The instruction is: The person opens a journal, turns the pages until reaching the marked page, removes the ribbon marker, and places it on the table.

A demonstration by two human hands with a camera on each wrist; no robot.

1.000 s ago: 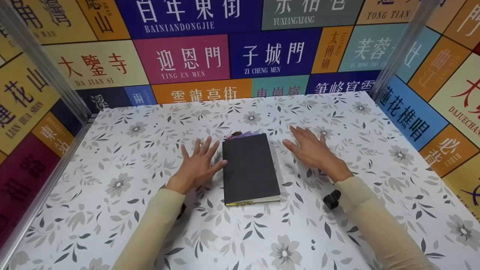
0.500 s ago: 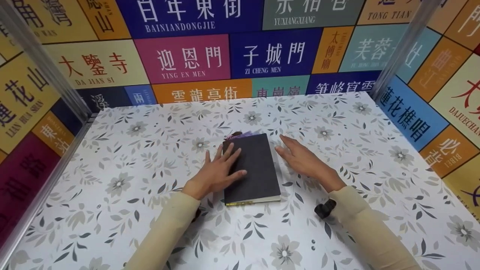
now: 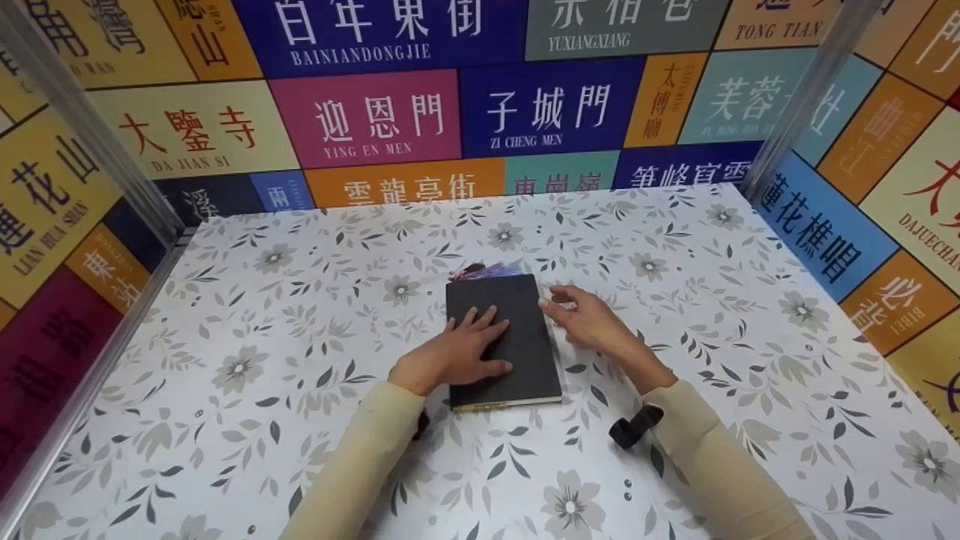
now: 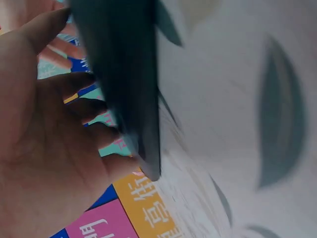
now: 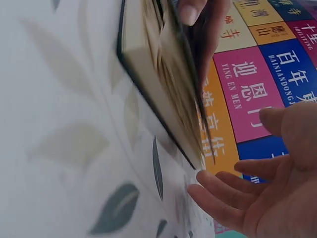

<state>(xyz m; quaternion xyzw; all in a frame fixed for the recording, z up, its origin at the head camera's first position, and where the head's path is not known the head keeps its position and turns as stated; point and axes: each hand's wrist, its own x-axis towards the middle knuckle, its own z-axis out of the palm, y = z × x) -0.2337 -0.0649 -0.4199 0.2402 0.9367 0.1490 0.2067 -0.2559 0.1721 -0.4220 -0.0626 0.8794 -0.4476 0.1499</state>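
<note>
A black-covered book (image 3: 529, 367) lies closed on the flower-patterned table, its pages showing along the near edge. My left hand (image 3: 465, 356) rests on the cover with fingers spread; in the left wrist view the fingertips meet the dark cover (image 4: 124, 74). Beside the upper right edge is my right hand (image 3: 589, 324), fingers loosely bent and nothing between them. The right wrist view shows that hand (image 5: 267, 193) near the page block (image 5: 168, 84), where the top cover stands slightly apart from the pages at the far corner.
Something purple and frilly (image 3: 491, 271) sticks out from the book's top end, with a small brown piece (image 3: 474, 266) beside it. The patterned tabletop (image 3: 240, 420) reaches back to colourful sign panels (image 3: 547, 105), with metal posts (image 3: 814, 90) at the corners.
My left hand has moved right, from beside the book onto its cover. My right hand has come left and nearer, up to the book's right edge, its fingers more bent.
</note>
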